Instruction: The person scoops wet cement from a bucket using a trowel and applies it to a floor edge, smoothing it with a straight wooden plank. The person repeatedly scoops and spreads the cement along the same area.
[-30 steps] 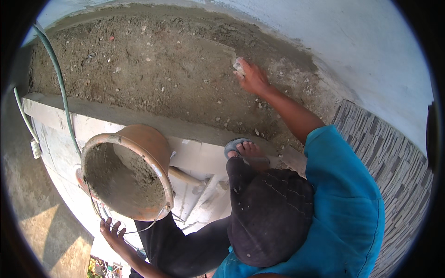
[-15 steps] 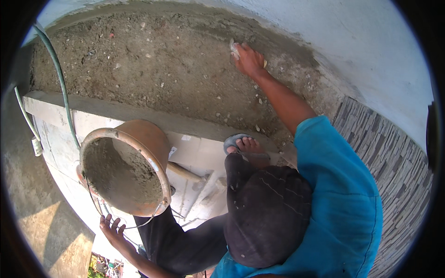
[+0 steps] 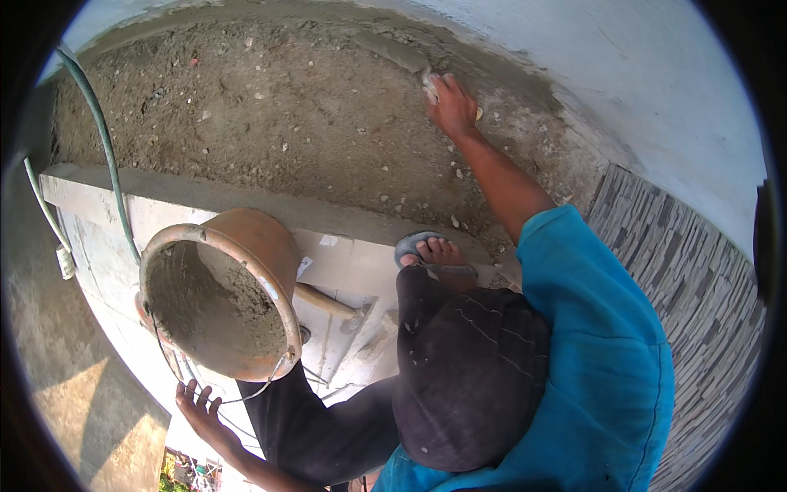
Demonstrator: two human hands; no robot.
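My right hand (image 3: 449,107) is closed on the handle of a mortar-coated trowel (image 3: 392,52), its blade lying on damp, rough mortar (image 3: 246,111) near the foot of the white wall. An orange bucket (image 3: 279,254), partly filled with wet grey mortar, stands on the pale tiled step, its opening angled toward me. At its lower rim my left hand (image 3: 201,414) has loosely curled fingers on the wire handle (image 3: 240,399).
A green hose (image 3: 105,139) and white cable (image 3: 45,209) run down at left. My sandalled foot (image 3: 434,254) rests on the step edge beside a wooden tool handle (image 3: 324,302). Stone-patterned cladding (image 3: 672,271) covers the right side; concrete floor (image 3: 74,320) lies lower left.
My right hand has moved up toward the wall with the trowel since a second ago, then slightly rightward. My left hand stays at the bucket handle.
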